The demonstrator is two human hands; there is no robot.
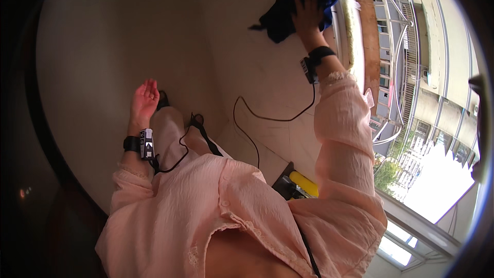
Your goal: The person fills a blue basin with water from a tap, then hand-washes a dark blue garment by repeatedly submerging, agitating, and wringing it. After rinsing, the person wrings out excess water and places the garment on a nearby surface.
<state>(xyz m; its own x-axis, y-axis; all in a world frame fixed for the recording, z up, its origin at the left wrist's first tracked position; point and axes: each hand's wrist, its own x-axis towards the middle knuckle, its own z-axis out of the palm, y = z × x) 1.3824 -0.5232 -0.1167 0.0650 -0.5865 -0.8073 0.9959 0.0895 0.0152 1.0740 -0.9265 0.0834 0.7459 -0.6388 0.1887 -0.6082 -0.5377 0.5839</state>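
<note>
My right hand lies spread over a dark blue cloth, pressed against the pale surface beside the window frame. Part of the cloth hangs loose to the left of the fingers, and its far edge reaches the frame. My left hand hangs lower at my left side, palm visible and fingers slightly curled, with nothing in it; a ring shows on one finger. Both wrists wear black straps with small devices, and dark cables run from them.
Along the right runs a window frame, with buildings outside. A dark cable loops below my right arm. Near my right elbow, low down, sit a yellow item and dark objects on a dark base. A dark shoe shows beside my left hand.
</note>
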